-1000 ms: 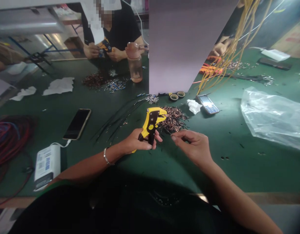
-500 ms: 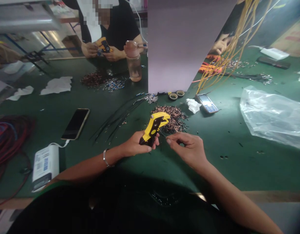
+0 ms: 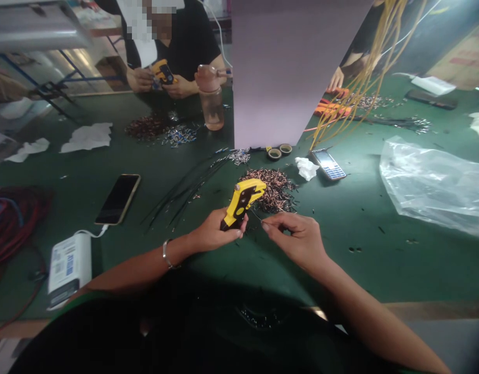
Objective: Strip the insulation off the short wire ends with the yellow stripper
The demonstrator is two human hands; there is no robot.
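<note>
My left hand [image 3: 218,231] is wrapped round the handles of a yellow and black wire stripper [image 3: 241,202], its head tilted up and to the right. Just right of it, my right hand [image 3: 296,236] pinches a thin dark wire [image 3: 256,215] between thumb and fingertips. The wire runs up and left toward the tool; whether its far end sits in the tool, I cannot tell. Behind the stripper lies a heap of short copper and black wire pieces [image 3: 278,189]. Long black wires [image 3: 185,189] with a cluster of pale metal ends stretch out to the left.
A phone [image 3: 118,199] cabled to a white power bank [image 3: 70,267] lies left, near red cable coils [image 3: 13,218]. A pale upright panel [image 3: 297,67] stands ahead. To the right are a keypad phone [image 3: 330,165] and a plastic bag [image 3: 434,187]. Opposite, a person holds a similar tool.
The view has shifted slightly. The stripper has moved a little left, away from my right hand, and more of the wire shows between them. Both grips look the same.
</note>
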